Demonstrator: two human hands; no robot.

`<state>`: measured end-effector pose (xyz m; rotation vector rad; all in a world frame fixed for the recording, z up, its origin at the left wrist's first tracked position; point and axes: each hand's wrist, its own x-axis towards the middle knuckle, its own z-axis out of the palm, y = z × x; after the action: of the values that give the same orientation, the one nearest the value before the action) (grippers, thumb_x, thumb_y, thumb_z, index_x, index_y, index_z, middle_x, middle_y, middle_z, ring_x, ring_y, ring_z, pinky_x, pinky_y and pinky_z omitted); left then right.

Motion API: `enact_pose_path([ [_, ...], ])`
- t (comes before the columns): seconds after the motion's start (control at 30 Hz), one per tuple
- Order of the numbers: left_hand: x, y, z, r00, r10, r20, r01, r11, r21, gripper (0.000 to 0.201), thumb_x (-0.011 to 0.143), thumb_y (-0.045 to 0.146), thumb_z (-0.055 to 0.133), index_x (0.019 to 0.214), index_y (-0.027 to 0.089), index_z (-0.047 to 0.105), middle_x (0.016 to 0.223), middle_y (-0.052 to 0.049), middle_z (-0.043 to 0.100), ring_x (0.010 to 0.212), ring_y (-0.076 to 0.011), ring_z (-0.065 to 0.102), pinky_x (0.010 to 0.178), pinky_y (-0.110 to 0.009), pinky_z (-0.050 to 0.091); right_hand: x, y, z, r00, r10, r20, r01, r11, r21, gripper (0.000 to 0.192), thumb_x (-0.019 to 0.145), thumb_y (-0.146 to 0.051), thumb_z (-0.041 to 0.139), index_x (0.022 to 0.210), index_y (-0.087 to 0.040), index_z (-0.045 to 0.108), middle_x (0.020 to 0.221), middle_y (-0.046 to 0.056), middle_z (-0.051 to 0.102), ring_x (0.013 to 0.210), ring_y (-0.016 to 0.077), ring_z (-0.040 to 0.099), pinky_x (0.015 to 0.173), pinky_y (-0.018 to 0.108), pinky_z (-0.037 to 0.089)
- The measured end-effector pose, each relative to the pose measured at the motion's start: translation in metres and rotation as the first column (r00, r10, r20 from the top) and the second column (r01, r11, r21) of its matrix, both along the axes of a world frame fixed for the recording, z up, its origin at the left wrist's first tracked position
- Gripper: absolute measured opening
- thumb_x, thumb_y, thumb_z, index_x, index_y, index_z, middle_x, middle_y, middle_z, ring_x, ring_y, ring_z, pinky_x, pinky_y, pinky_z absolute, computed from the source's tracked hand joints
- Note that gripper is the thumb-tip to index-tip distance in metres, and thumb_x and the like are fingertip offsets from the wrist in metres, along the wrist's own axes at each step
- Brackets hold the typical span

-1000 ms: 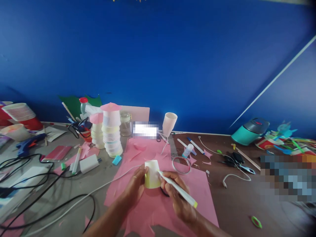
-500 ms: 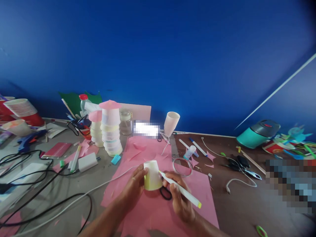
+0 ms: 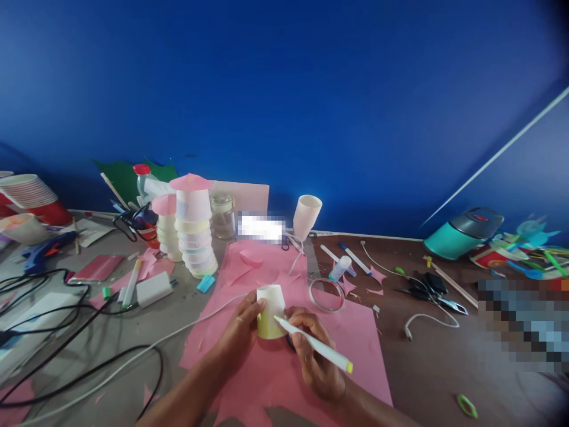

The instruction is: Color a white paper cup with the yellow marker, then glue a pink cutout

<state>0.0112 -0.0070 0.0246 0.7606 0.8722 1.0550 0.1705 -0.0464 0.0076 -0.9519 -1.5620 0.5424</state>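
Note:
My left hand (image 3: 246, 320) grips a small paper cup (image 3: 271, 305) by its left side, above pink paper (image 3: 338, 350). The cup is white toward the top and coloured yellow along its lower part. Between the fingers of my right hand (image 3: 317, 356) is a white marker (image 3: 322, 349) with a yellow end, its yellow tip at the cup's side. A black loop, partly hidden, shows behind my right fingers. To the left rise stacked paper cups (image 3: 194, 234) with a pink paper cone on top, and a shorter stack (image 3: 168, 234) beside them.
White and black cables (image 3: 146, 347) cross the left of the table. A glue gun (image 3: 44, 252) lies at the far left. Behind the paper stand a glass jar (image 3: 222, 216) and a white cup (image 3: 306, 216). A tape roll (image 3: 326, 295), markers and scissors (image 3: 451, 304) lie to the right.
The marker's tip has moved from the cup's right edge down and left onto its side. My view has shifted slightly, and both hands still hold the same things.

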Motion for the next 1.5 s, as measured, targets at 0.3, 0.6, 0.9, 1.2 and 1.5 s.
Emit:
enact_pose_path([
  [0.3, 0.000, -0.001, -0.003, 0.999, 0.018, 0.037, -0.017, 1.000, -0.025, 0.020, 0.076, 0.038, 0.073, 0.076, 0.022, 0.061, 0.067, 0.004, 0.057, 0.060, -0.0129, 0.047, 0.057, -0.024, 0.040, 0.000, 0.003, 0.001, 1.000, -0.011, 0.017, 0.010, 1.000, 0.021, 0.012, 0.098, -0.027, 0.051, 0.100, -0.026, 0.063, 0.088, 0.003, 0.069, 0.088, 0.0200, 0.070, 0.071, 0.029, 0.057],
  [0.6, -0.001, -0.001, -0.001, 0.998, 0.001, 0.056, 0.001, 0.999, -0.035, 0.014, 0.080, 0.033, 0.073, 0.085, 0.022, 0.066, 0.074, 0.003, 0.060, 0.065, -0.0134, 0.050, 0.061, -0.023, 0.041, -0.002, 0.005, 0.001, 1.000, -0.015, 0.021, 0.014, 1.000, 0.025, 0.012, 0.096, -0.024, 0.053, 0.102, -0.028, 0.063, 0.087, 0.004, 0.068, 0.076, 0.0197, 0.067, 0.066, 0.030, 0.057],
  [0.9, 0.000, -0.001, 0.005, 0.999, 0.008, 0.050, -0.007, 0.999, -0.031, 0.015, 0.074, 0.031, 0.076, 0.085, 0.022, 0.070, 0.067, 0.003, 0.059, 0.058, -0.0137, 0.046, 0.056, -0.025, 0.038, -0.002, 0.007, 0.005, 0.997, -0.021, 0.074, 0.018, 0.999, 0.035, 0.011, 0.094, -0.021, 0.052, 0.096, -0.023, 0.063, 0.083, 0.003, 0.067, 0.073, 0.0172, 0.066, 0.064, 0.028, 0.054],
  [1.2, 0.001, 0.000, -0.003, 0.998, -0.001, 0.061, 0.003, 0.999, -0.036, 0.016, 0.078, 0.037, 0.072, 0.086, 0.024, 0.070, 0.071, 0.000, 0.062, 0.063, -0.0174, 0.054, 0.059, -0.027, 0.042, 0.003, 0.003, 0.000, 0.998, 0.037, 0.044, -0.038, 0.999, 0.002, 0.015, 0.097, -0.025, 0.047, 0.093, -0.024, 0.062, 0.083, 0.004, 0.068, 0.086, 0.0215, 0.069, 0.070, 0.032, 0.055],
  [1.5, 0.000, -0.001, 0.000, 0.998, -0.017, 0.059, 0.019, 0.999, -0.039, 0.023, 0.078, 0.038, 0.075, 0.091, 0.021, 0.068, 0.081, 0.000, 0.068, 0.067, -0.0148, 0.055, 0.062, -0.025, 0.042, -0.003, 0.004, -0.003, 0.999, -0.028, -0.037, 0.028, 1.000, -0.015, 0.011, 0.096, -0.024, 0.052, 0.098, -0.025, 0.062, 0.084, 0.002, 0.066, 0.072, 0.0170, 0.065, 0.059, 0.026, 0.051],
])
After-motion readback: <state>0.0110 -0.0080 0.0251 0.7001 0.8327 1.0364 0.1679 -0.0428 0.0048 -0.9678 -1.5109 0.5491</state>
